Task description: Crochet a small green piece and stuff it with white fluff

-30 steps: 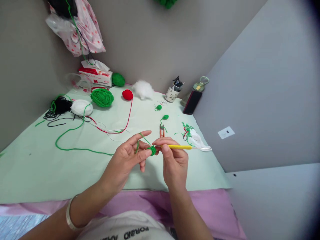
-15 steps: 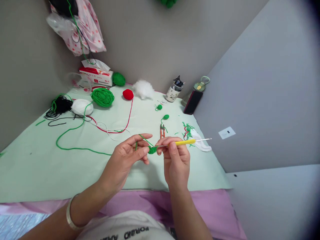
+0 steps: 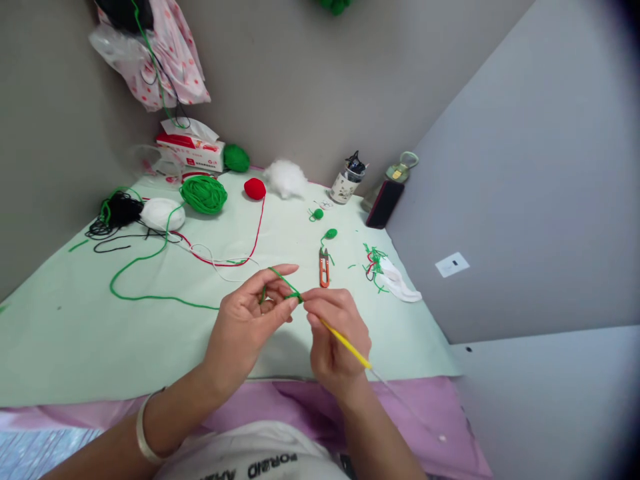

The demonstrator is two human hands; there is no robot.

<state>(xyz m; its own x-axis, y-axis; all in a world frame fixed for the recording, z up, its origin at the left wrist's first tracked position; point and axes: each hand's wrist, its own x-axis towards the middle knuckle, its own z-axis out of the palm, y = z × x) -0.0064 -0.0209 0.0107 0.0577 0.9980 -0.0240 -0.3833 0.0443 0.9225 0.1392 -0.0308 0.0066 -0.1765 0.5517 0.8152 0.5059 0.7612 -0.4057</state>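
Observation:
My left hand (image 3: 249, 317) pinches a small green crochet piece (image 3: 299, 297) between thumb and fingers, mostly covered by the fingertips. Green yarn (image 3: 283, 279) runs over its raised index finger and trails left across the table. My right hand (image 3: 341, 333) is closed round a crochet hook with a yellow grip (image 3: 350, 345); its rear metal end slants down to the right. The hook's working tip meets the green piece and is hidden by fingers. Just beyond my hands lie orange thread snips (image 3: 325, 269).
Behind are a green yarn skein (image 3: 204, 195), a red yarn ball (image 3: 255, 189), white yarn (image 3: 163, 214), fluffy stuffing (image 3: 285, 179) and a tissue box (image 3: 191, 153). At right stand a pen cup (image 3: 346, 185), a phone (image 3: 385, 204) leaning on a bottle (image 3: 399, 173), and yarn scraps (image 3: 376, 259).
The hook has swung from nearly level to slanting down right, as my right hand turned and lowered. The green piece is now more covered, and the snips show fully.

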